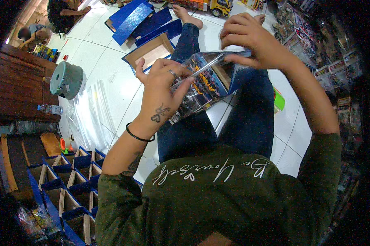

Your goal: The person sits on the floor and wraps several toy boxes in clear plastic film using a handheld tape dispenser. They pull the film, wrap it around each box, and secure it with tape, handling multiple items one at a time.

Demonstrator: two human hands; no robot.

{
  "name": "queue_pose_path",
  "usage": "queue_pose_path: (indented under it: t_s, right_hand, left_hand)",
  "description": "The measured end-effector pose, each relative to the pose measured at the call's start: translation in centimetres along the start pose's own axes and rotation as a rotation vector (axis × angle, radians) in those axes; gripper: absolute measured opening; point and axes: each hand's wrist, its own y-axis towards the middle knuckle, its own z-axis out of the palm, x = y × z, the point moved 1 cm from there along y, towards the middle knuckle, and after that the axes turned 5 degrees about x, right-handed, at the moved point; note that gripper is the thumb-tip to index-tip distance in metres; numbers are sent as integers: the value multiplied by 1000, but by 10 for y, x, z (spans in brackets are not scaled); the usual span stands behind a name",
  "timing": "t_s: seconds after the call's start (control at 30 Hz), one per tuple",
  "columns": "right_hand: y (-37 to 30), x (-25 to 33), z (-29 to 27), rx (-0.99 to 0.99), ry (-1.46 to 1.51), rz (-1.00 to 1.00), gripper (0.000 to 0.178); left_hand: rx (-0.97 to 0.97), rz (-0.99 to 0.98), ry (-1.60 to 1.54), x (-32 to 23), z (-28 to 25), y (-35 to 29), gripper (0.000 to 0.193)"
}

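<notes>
Left hand (162,84) pinches clear plastic (210,67); right hand (250,43) grips its far-right end. Fold slants far-right between them. Printed box (205,87) lies just nearside, closer to left fingers.

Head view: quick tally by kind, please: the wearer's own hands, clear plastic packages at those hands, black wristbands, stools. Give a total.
Hands: 2, left hand and right hand
Clear plastic package: 1
Black wristband: 1
Stool: 1
Total: 5
</notes>
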Motion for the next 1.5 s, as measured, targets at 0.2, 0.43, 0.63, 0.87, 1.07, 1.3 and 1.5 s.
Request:
queue_pose_path:
  t_s: [0.2, 0.43, 0.63, 0.87, 1.07, 1.3, 1.5]
  right_hand:
    - [2, 16, 40, -88, 77, -133, 18]
    - [7, 18, 40, -33, 139, -190, 18]
    - [6, 15, 38, -23, 166, -170, 25]
    - [-1, 17, 43, -196, -111, -266, 28]
    - [-3, 13, 55, -165, -184, -281, 27]
    - [-5, -10, 33, 34, -41, -213, 20]
    - [-14, -7, 1, -9, 23, -66, 25]
  left_hand:
    - [46, 10, 82, 5, -11, -12, 13]
    - [196, -68, 12, 12, -41, -13, 22]
    - [138, -75, -92, -5, 0, 6, 21]
    - [477, -389, -692, 23, 5, 21, 19]
    - [275, -126, -176, 5, 1, 21, 23]
    - [79, 18, 124, -9, 5, 9, 12]
    - [-18, 27, 72, -4, 16, 1, 15]
